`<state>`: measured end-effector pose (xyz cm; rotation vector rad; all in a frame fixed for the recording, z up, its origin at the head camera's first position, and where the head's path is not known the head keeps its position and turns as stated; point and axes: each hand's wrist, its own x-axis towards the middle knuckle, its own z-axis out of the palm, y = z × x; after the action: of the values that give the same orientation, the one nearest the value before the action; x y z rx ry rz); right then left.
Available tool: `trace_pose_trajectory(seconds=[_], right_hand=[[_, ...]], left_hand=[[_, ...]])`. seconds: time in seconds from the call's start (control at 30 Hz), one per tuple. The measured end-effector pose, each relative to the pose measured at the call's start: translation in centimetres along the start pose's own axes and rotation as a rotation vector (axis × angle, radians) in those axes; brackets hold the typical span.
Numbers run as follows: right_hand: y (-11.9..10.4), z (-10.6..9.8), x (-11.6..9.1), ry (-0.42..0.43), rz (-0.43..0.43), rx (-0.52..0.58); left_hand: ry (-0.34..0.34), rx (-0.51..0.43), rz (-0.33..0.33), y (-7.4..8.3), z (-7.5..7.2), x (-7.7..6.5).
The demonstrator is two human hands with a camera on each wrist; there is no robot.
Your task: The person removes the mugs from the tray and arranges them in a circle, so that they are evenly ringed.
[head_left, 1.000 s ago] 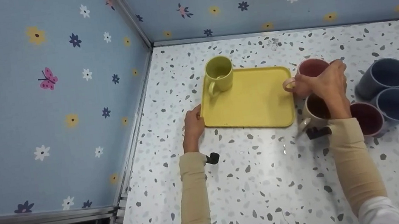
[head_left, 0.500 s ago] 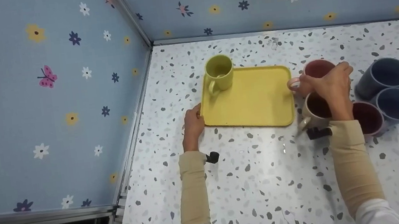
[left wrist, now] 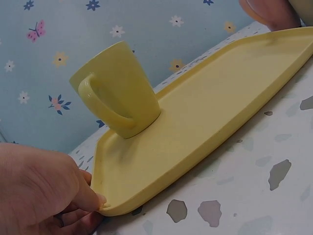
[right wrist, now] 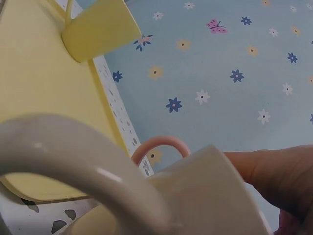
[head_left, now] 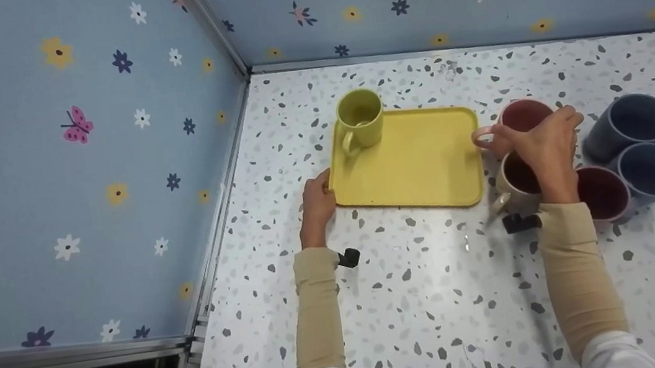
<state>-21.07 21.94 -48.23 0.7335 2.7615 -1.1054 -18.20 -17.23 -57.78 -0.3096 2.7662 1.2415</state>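
My left hand (head_left: 318, 202) pinches the near left corner of a yellow tray (head_left: 419, 163); in the left wrist view the thumb lies over the tray's rim (left wrist: 146, 196). A yellow-green mug (head_left: 362, 126) stands upright at the tray's far left corner, handle towards me. Just right of the tray, my right hand (head_left: 548, 147) grips a pink mug (head_left: 522, 113) round its upper part, its handle pointing left. A cream mug (head_left: 515, 195) stands directly in front of it, partly behind the right wrist. In the right wrist view the cream mug (right wrist: 205, 196) hides most of the pink one.
A dark red-lined mug (head_left: 605, 193) stands right of my right forearm. Two blue mugs, one farther back (head_left: 638, 121) and one nearer (head_left: 654, 172), are beside it. Flowered panels (head_left: 83, 176) border the speckled table (head_left: 416, 298) at the left and back.
My right hand has shifted the pink mug a little to the right and nearer, away from the tray's edge. The left hand and the tray stay almost still.
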Motion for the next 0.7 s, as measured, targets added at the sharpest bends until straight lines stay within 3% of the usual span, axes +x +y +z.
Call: trace_pose_trajectory(seconds=[0.2, 0.57, 0.7], right_hand=[[-0.1, 0.2, -0.2, 0.017, -0.047, -0.025], [-0.4, -0.4, -0.6, -0.048, -0.106, -0.144], [-1.4, -0.9, -1.0, -0.031, -0.160, -0.123]], left_hand=[[0.006, 0.001, 0.002, 0.1, -0.1, 0.0], [-0.020, 0.017, -0.019, 0.3, -0.2, -0.1], [-0.018, 0.018, -0.021, 0.2, 0.0, -0.1]])
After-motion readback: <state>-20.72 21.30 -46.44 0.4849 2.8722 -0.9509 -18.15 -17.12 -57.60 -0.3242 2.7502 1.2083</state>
